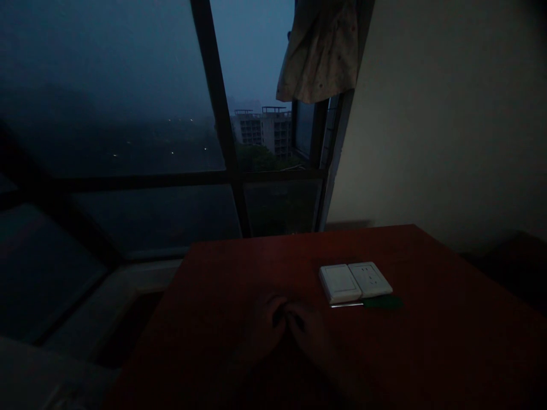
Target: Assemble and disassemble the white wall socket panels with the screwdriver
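One left hand [267, 326], one right hand [310, 327], both half-curled, fingers [277, 300] meeting

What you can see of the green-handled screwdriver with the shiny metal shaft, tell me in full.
The screwdriver has a slim shaft, bright and metallic, and a thicker dark green handle, perhaps plastic. It lies flat on the red rectangular table, handle to the right, shaft pointing left, along the near edges of two white square electrical plates; whether it touches them is unclear. The bare right hand does not touch it. The tip is too small to make out.
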Demonstrator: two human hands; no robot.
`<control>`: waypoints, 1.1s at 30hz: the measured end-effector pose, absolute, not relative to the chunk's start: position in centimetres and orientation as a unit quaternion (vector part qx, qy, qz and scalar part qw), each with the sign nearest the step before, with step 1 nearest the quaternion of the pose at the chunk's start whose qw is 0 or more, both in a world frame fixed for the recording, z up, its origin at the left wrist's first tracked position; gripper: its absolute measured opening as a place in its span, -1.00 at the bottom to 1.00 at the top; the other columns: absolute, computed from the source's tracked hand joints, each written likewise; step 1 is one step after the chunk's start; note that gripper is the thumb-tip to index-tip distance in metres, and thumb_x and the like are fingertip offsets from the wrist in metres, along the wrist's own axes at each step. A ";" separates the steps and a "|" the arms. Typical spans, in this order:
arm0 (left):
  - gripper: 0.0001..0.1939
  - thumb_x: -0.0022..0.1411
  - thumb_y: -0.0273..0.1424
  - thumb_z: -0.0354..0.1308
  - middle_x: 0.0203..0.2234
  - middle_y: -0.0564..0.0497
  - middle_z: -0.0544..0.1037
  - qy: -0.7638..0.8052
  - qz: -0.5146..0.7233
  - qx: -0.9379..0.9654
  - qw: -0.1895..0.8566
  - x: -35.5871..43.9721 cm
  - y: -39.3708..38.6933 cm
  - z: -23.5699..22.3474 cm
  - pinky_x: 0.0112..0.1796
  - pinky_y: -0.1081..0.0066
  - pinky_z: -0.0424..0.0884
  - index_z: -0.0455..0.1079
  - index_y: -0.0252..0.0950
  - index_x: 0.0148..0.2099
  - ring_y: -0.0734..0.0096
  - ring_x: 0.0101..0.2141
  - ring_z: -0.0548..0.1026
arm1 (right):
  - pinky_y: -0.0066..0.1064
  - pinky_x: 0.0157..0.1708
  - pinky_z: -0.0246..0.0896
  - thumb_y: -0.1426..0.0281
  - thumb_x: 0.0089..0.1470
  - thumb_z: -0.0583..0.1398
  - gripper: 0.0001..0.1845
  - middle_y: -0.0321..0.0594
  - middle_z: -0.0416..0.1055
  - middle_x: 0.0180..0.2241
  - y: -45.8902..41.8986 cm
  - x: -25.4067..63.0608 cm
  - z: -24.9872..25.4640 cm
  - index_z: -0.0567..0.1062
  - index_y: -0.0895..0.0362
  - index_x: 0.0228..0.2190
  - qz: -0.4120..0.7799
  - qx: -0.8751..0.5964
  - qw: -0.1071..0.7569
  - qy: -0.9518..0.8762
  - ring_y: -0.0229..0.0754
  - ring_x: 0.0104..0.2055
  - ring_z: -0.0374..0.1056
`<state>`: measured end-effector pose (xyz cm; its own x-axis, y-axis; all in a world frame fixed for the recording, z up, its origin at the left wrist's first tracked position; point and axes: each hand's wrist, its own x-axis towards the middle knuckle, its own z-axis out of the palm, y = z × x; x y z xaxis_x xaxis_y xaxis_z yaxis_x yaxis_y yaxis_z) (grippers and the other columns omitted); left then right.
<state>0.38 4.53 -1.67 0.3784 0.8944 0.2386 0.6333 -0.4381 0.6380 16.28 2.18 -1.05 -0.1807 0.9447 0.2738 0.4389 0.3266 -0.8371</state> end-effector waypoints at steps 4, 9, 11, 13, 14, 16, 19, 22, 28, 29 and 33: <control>-0.62 0.14 -0.47 0.06 -0.05 -0.04 0.46 0.475 0.287 0.796 0.242 0.2 4.3 -2.0 0.01 0.18 0.30 0.34 -0.18 0.03 0.22 -0.04 0.38 | -0.27 -0.14 0.29 0.51 0.06 0.03 -0.69 -0.17 0.51 -0.23 2.4 16.4 -1.4 0.51 0.08 -0.24 0.317 -0.491 0.409 -0.700 -0.12 -0.19 0.41; -0.63 0.16 -0.44 0.04 -0.06 -0.04 0.48 0.473 0.277 0.797 0.253 0.3 4.3 -1.7 -0.01 0.19 0.31 0.34 -0.19 0.04 0.22 -0.06 0.40 | -0.28 -0.12 0.27 0.51 0.07 0.02 -0.69 -0.16 0.51 -0.21 2.6 16.4 -1.7 0.51 0.10 -0.24 0.330 -0.492 0.409 -0.695 -0.13 -0.17 0.40; -0.63 0.15 -0.43 0.04 -0.04 -0.05 0.47 0.477 0.270 0.797 0.253 0.3 4.4 -1.6 0.00 0.19 0.30 0.35 -0.22 0.03 0.21 -0.04 0.39 | -0.30 -0.12 0.25 0.51 0.08 0.02 -0.70 -0.15 0.50 -0.21 2.6 16.4 -1.6 0.51 0.11 -0.24 0.330 -0.492 0.406 -0.696 -0.13 -0.17 0.40; -0.62 0.15 -0.44 0.05 -0.03 -0.05 0.46 0.473 0.266 0.801 0.254 0.3 4.4 -1.6 0.02 0.20 0.28 0.34 -0.22 0.04 0.22 -0.03 0.39 | -0.32 -0.13 0.25 0.50 0.09 0.02 -0.71 -0.15 0.51 -0.23 2.5 16.3 -1.3 0.51 0.11 -0.26 0.332 -0.489 0.405 -0.698 -0.14 -0.18 0.39; -0.61 0.14 -0.44 0.05 -0.02 -0.05 0.46 0.472 0.265 0.801 0.253 0.3 4.5 -1.6 0.02 0.20 0.28 0.34 -0.22 0.05 0.23 -0.03 0.38 | -0.33 -0.15 0.25 0.50 0.10 0.02 -0.71 -0.15 0.51 -0.23 2.5 16.3 -1.2 0.51 0.11 -0.26 0.332 -0.488 0.407 -0.698 -0.14 -0.19 0.39; -0.61 0.15 -0.44 0.04 -0.03 -0.04 0.46 0.475 0.266 0.800 0.252 0.3 4.5 -1.7 0.02 0.21 0.28 0.33 -0.22 0.06 0.24 -0.03 0.38 | -0.36 -0.18 0.25 0.49 0.11 0.02 -0.72 -0.16 0.51 -0.25 2.4 16.3 -1.0 0.51 0.10 -0.27 0.333 -0.484 0.411 -0.697 -0.15 -0.21 0.40; -0.65 0.20 -0.42 0.00 -0.05 -0.03 0.47 0.478 0.263 0.799 0.252 0.3 4.5 -1.7 0.00 0.21 0.29 0.34 -0.20 0.04 0.25 -0.06 0.39 | -0.37 -0.19 0.26 0.46 0.14 0.01 -0.71 -0.17 0.51 -0.25 2.3 16.2 -0.9 0.52 0.09 -0.26 0.333 -0.480 0.420 -0.695 -0.17 -0.23 0.40; -0.66 0.22 -0.42 -0.02 -0.05 -0.02 0.47 0.475 0.261 0.802 0.250 0.2 4.5 -1.9 0.01 0.20 0.29 0.34 -0.19 0.04 0.26 -0.05 0.39 | -0.38 -0.18 0.25 0.43 0.16 0.00 -0.71 -0.18 0.51 -0.25 2.2 16.2 -0.8 0.52 0.08 -0.23 0.333 -0.474 0.423 -0.697 -0.17 -0.21 0.40; -0.66 0.27 -0.41 -0.08 -0.04 -0.05 0.47 0.484 0.252 0.802 0.243 0.3 4.4 -1.8 0.01 0.23 0.31 0.32 -0.22 0.06 0.28 -0.05 0.40 | -0.36 -0.17 0.26 0.41 0.17 0.01 -0.69 -0.14 0.51 -0.23 2.1 16.1 -0.3 0.52 0.09 -0.18 0.321 -0.473 0.422 -0.704 -0.16 -0.20 0.41; -0.66 0.28 -0.41 -0.09 -0.04 -0.05 0.47 0.483 0.248 0.804 0.242 0.3 4.3 -1.6 0.01 0.24 0.31 0.32 -0.22 0.06 0.29 -0.05 0.41 | -0.36 -0.17 0.26 0.41 0.17 0.01 -0.69 -0.14 0.52 -0.24 2.1 16.2 -0.3 0.52 0.09 -0.19 0.321 -0.474 0.423 -0.702 -0.16 -0.21 0.41; -0.67 0.30 -0.41 -0.11 -0.04 -0.04 0.48 0.473 0.238 0.815 0.234 0.6 4.2 -1.2 0.00 0.25 0.32 0.33 -0.20 0.05 0.29 -0.06 0.43 | -0.37 -0.21 0.27 0.41 0.16 0.01 -0.69 -0.16 0.53 -0.28 2.2 16.2 -0.6 0.55 0.09 -0.24 0.315 -0.489 0.419 -0.697 -0.16 -0.26 0.42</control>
